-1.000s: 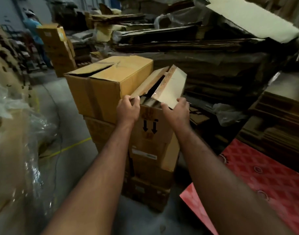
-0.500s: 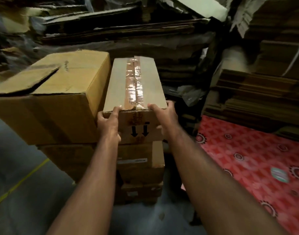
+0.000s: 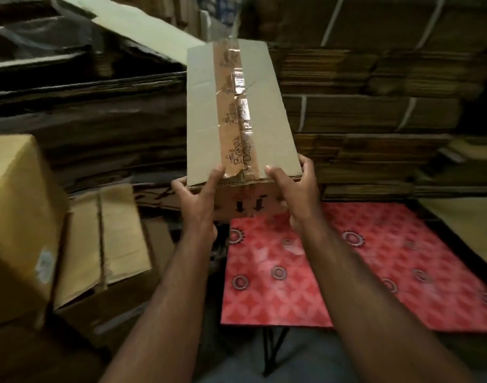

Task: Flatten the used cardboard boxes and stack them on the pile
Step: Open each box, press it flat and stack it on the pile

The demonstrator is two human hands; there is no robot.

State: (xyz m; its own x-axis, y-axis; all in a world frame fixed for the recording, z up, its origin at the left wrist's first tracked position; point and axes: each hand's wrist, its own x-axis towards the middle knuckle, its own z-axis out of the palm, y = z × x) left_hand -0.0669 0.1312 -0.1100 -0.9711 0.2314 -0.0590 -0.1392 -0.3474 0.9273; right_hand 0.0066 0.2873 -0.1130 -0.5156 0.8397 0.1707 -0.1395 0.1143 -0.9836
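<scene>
We hold a taped cardboard box [image 3: 241,114] up in front of us, above the near edge of a red patterned sheet [image 3: 375,272]. Our left hand [image 3: 199,200] and right hand [image 3: 295,192] grip its near end, thumbs on top. Stacks of flattened cardboard [image 3: 375,111] rise beyond.

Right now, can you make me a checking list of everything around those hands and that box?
Surface: red patterned sheet lying flat, low.
Job's things: taped box, unflattened, held up off everything.
Clutter: yellow box at left; flap-open carton beside it.
Grips: left hand and right hand grip the taped box's near end.
Cables: nothing seen.
Surroundings: flattened cardboard stacks behind.
</scene>
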